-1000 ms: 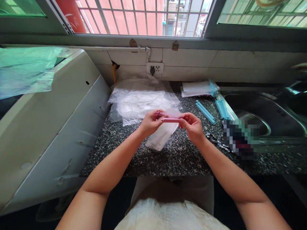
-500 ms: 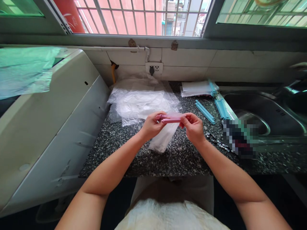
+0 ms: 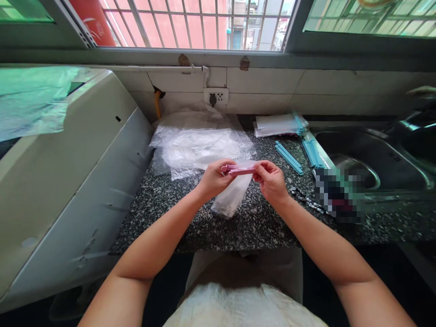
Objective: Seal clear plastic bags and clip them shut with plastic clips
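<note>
Pink bag sealing clips (image 3: 242,172) lie between my two hands over the middle of the counter. My left hand (image 3: 218,176) is closed around their left end, where more than one pink strip shows. At the right end, the thumb and fingers of my right hand (image 3: 270,179) pinch the clips. A small clear plastic bag (image 3: 231,197) hangs below them toward the counter, its upper edge at the clips. Whether a clip is closed over the bag I cannot tell.
A pile of clear plastic bags (image 3: 197,145) lies behind my left hand. Blue clips (image 3: 289,158) lie to the right, near a stack of bags (image 3: 275,123). A metal sink (image 3: 402,159) is at the right, a pale appliance (image 3: 85,145) at the left. One patch is pixelated.
The view has shifted slightly, moving the surroundings a little left. Both hands keep hold of the pink clips, with only a very slight change in their tilt.
</note>
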The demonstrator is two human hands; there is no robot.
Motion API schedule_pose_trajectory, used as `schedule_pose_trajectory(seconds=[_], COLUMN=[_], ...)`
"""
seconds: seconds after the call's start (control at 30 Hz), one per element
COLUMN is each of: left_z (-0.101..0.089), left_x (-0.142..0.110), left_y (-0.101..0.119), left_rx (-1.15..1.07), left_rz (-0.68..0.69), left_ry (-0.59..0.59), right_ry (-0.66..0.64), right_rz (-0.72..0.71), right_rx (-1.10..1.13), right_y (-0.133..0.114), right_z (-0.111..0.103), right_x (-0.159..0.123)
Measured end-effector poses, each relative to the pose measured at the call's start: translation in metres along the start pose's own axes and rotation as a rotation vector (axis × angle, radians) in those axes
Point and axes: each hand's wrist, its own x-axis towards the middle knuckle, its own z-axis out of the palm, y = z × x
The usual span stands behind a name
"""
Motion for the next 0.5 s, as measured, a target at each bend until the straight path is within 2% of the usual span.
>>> schedule_pose_trajectory(seconds=[0.17, 0.5], left_z=[-0.0008, 0.0007], left_x=[0.0004, 0.0006], left_y=[-0.0018, 0.0007], left_rx=[-0.002, -0.034], left_rz=[0.024, 0.015], left_ry=[-0.037, -0.059], right_ry=[0.027, 0.045], right_rz=[0.046, 0.027], right_rx=[0.062, 0.063], right_y=[0.0004, 0.0010], right_z=[0.0004, -0.0037], right_x=[0.0009, 0.0047])
